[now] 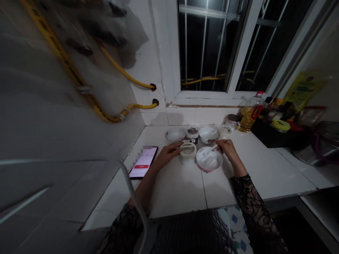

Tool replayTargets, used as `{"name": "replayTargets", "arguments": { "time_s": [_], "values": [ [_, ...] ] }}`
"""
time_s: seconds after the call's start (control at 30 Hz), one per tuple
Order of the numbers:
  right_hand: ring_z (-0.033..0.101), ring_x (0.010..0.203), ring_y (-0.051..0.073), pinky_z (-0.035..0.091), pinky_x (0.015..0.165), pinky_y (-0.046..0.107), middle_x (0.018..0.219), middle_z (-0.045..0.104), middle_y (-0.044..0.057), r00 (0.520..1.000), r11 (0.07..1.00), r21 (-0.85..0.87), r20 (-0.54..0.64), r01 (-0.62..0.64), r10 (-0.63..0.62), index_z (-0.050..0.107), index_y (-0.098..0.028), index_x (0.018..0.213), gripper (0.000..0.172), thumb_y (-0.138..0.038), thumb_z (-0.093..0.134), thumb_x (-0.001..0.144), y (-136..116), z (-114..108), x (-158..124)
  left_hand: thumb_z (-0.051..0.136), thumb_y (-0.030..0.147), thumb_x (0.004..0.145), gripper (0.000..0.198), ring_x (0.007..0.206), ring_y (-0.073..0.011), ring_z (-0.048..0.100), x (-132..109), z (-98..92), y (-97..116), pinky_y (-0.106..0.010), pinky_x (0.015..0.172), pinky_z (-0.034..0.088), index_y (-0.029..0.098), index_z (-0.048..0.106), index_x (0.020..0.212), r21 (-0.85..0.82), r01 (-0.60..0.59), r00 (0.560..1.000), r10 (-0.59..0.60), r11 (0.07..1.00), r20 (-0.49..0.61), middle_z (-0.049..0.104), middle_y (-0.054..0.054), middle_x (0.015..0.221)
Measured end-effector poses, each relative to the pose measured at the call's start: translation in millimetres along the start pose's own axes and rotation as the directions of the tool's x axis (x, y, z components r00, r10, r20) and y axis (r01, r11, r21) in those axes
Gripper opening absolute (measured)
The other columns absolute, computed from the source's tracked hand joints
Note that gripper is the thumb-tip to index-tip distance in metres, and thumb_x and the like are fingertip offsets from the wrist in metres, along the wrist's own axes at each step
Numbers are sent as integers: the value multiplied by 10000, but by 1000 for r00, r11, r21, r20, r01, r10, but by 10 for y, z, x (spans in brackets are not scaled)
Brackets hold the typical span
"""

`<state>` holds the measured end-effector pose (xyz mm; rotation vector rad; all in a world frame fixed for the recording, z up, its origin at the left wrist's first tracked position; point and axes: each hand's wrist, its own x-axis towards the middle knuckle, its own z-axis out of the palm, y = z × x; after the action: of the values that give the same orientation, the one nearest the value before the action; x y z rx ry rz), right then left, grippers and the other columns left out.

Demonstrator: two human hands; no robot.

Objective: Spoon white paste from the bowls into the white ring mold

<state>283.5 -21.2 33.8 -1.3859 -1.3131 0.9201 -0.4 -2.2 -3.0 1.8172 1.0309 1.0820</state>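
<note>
right hand [227,150] pinches a white utensil [214,148], bowl [219,164] just left.

We identify a lit phone [145,160] lying on the white countertop [265,173], a yellow hose [143,106] along the wall [53,141], a barred window [243,46], and a red-capped bottle [247,119] beside a black box [267,135].

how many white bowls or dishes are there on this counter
3: a front bowl beside the right hand, a rear bowl just behind that bowl, and a dish at the back left. More could be hidden behind the jars.
</note>
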Motion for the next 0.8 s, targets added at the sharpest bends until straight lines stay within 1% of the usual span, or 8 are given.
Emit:
{"name": "replayTargets", "arguments": {
  "time_s": [0.2, 0.33, 0.43, 0.5, 0.57, 0.63, 0.7, 0.8],
  "values": [
    [362, 374, 96, 289, 408, 254, 385, 441, -24, 996, 997, 29, -48, 78, -77, 479, -202, 453, 398, -508, 574, 689, -44, 79, -6, 616, 426, 772, 468, 705, -163, 631, 17, 4, -29, -276, 633, 535, 146, 684, 1140, -8, -8, 1000, 8, 1000, -1, 716, -112, 1062],
    [384, 426, 107, 324, 460, 254, 440, 422, -32, 960, 967, -36, -117, 251, -253, 450, -211, 514, 447, -548, 486, 805, -141, 288, -113, 610, 437, 777, 470, 742, -175, 647, 11, -2, 6, -278, 650, 537, 149, 683, 1141, -9, 6, 1000, -6, 1000, 13, 707, -112, 1098],
    [475, 559, 137, 386, 605, 274, 549, 512, 0, 848, 835, -268, -101, 480, -520, 496, -203, 597, 419, -487, 428, 897, -199, 441, -216, 609, 451, 775, 488, 770, -184, 652, 2, 1, 26, -280, 660, 536, 147, 678, 1150, -12, 12, 1000, -11, 1000, 15, 696, -116, 1124],
    [510, 632, 150, 386, 736, 310, 621, 576, 26, 736, 646, -424, 74, 634, -673, 549, -194, 652, 400, -440, 409, 934, -213, 505, -255, 608, 457, 774, 497, 762, -183, 650, -2, 8, 32, -284, 666, 534, 143, 676, 1153, -19, 15, 1000, -15, 1000, 12, 697, -118, 1120],
    [512, 643, 150, 358, 814, 337, 645, 600, 36, 639, 471, -488, 263, 735, -723, 577, -188, 676, 395, -406, 402, 954, -209, 532, -264, 606, 455, 774, 502, 748, -178, 646, -3, 13, 36, -286, 673, 531, 137, 675, 1156, -27, 19, 1000, -19, 999, 8, 701, -118, 1109],
    [506, 634, 145, 345, 836, 344, 649, 603, 33, 598, 407, -499, 314, 765, -738, 591, -185, 694, 389, -384, 396, 964, -198, 524, -255, 606, 448, 773, 499, 739, -174, 642, -2, 15, 38, -285, 672, 530, 134, 675, 1155, -31, 24, 1000, -23, 999, 8, 702, -118, 1108],
    [509, 638, 145, 350, 832, 338, 653, 606, 29, 605, 449, -488, 225, 748, -763, 599, -184, 710, 375, -382, 403, 962, -188, 490, -241, 605, 443, 774, 493, 733, -172, 639, 1, 12, 37, -284, 661, 530, 134, 677, 1152, -30, 21, 1000, -21, 999, 13, 698, -121, 1118],
    [503, 627, 144, 378, 746, 301, 608, 568, 11, 717, 639, -424, 36, 642, -696, 559, -191, 646, 396, -417, 421, 941, -166, 399, -219, 601, 446, 777, 498, 721, -171, 635, 3, 7, 26, -286, 649, 528, 129, 673, 1155, -16, 11, 1000, -11, 1000, 12, 696, -125, 1122]
  ]
}}
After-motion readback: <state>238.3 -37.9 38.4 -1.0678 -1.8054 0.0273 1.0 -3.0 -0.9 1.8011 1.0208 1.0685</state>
